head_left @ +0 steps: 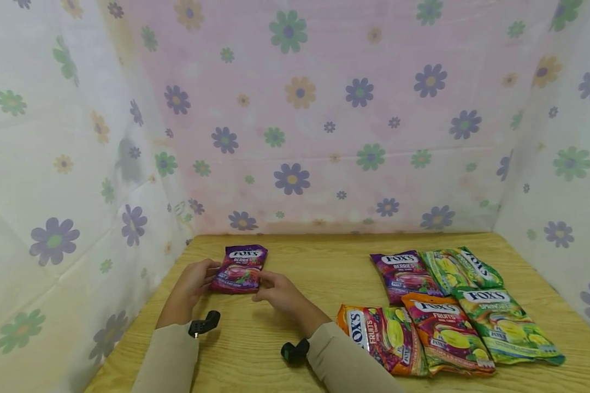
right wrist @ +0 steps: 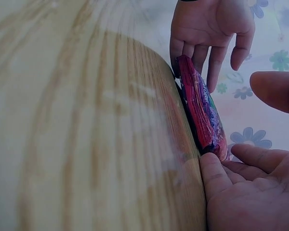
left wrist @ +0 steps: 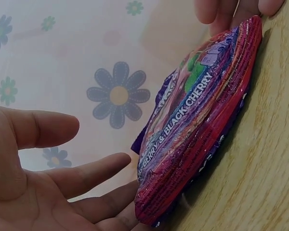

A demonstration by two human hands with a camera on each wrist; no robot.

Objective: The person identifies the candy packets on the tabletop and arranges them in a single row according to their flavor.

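Note:
A purple FOX'S Berries bag (head_left: 241, 269) lies on the wooden table at the left, its printed front up. Along its left edge is the left hand (head_left: 190, 285), fingers extended with the fingertips at the bag; in the left wrist view this hand (left wrist: 62, 178) has its thumb raised off the bag (left wrist: 192, 125). At the bag's right edge, the right hand (head_left: 284, 296) touches it with its fingertips. The right wrist view shows that hand (right wrist: 255, 187) with relaxed fingers at the near end of the bag (right wrist: 202, 110) and its thumb apart from it.
On the right of the table (head_left: 255, 349) lie another purple Berries bag (head_left: 405, 275), two orange-red Fruits bags (head_left: 385, 338) (head_left: 449, 333) and two green bags (head_left: 462, 267) (head_left: 511, 327), close together. Flowered cloth (head_left: 324, 207) stands behind and at both sides.

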